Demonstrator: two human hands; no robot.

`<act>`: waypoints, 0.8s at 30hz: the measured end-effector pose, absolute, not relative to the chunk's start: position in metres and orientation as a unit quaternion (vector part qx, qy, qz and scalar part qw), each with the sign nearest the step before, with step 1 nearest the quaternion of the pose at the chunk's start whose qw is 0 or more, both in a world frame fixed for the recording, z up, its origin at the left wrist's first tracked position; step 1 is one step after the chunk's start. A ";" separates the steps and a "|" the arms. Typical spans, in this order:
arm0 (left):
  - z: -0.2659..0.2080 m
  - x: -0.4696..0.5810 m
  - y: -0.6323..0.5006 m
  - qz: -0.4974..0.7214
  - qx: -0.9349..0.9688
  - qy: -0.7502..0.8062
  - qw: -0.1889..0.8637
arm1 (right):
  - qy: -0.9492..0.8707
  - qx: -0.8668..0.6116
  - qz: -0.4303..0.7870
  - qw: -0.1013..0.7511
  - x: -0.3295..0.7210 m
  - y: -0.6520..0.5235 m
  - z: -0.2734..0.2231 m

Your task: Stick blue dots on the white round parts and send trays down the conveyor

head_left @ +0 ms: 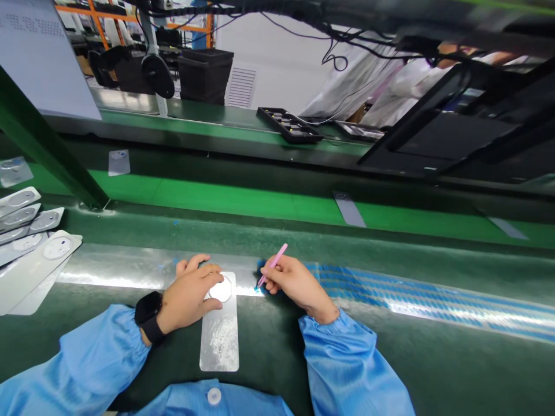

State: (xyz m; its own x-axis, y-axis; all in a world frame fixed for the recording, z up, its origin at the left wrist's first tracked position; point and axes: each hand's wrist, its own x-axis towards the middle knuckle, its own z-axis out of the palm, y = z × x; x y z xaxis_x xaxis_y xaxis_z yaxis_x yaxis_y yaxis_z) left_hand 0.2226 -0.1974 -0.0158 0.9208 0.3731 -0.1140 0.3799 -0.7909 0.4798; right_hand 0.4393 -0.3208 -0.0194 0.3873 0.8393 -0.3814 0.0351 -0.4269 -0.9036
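Observation:
A flat grey panel with rounded corners (220, 341), like a phone's back cover, lies on the green bench with a pale round ring near its top end. My left hand (188, 294) lies at its left edge, fingers apart, with thumb and forefinger over the panel beside the ring. Pink tweezers (277, 256) are pinched in my right hand (295, 280), to the right of the panel. Their tips point down at a small blue piece (257, 288) on a shiny clear strip (130, 271). Whether the tips grip the piece is too small to tell.
Several similar panels (39, 266) are piled at the left. A strip with rows of blue pieces (381, 289) runs right. Beyond, more panels (349, 209) lie on a green belt (260, 202). A green post (47, 138) stands left; a black tray (289, 124) sits behind.

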 end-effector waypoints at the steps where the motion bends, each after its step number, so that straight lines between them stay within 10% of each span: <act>1: -0.016 0.223 -0.198 -0.003 0.946 0.199 0.255 | -0.310 -0.710 0.459 0.436 0.439 -0.321 -0.020; 24: -0.020 0.224 -0.203 0.016 0.936 0.216 0.277 | -0.371 -0.718 0.447 0.384 0.394 -0.284 -0.005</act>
State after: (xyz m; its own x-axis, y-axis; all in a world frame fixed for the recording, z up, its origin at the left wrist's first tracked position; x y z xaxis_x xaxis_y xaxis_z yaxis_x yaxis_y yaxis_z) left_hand 0.2240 -0.2031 -0.0196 0.9063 0.4129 -0.0897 0.3953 -0.7537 0.5250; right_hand 0.3938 -0.2838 -0.0053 0.3249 0.8756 -0.3573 0.1898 -0.4305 -0.8824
